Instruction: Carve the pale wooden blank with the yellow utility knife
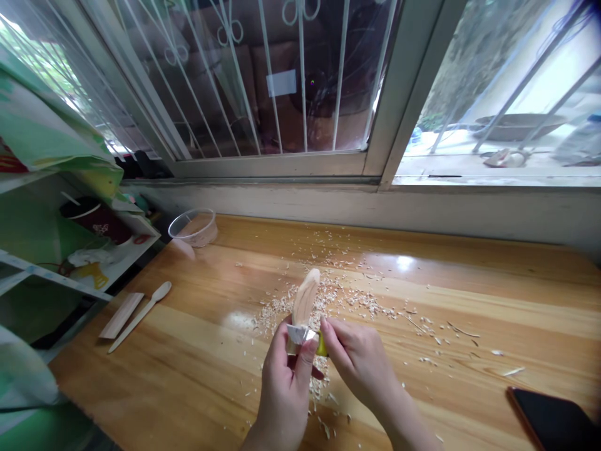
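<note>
A pale, partly carved piece of wood (306,297) with a rounded tip points away from me over the table. My left hand (288,379) is closed around its lower part, the thumb near the blade. In my right hand (359,351) is a carving knife with a yellow-green handle (322,344), the fingers wrapped round it. The knife's metal blade (298,335) lies across the wood, touching or very close to it. My left fingers hide the wood's lower end.
Wood shavings (328,297) are scattered over the wooden table (197,376). To the left lie a wooden spoon (141,316) and a flat wood strip (122,315). A clear plastic bowl (193,228) stands at the back left, a phone (556,418) at the front right. Shelves (136,247) border the left.
</note>
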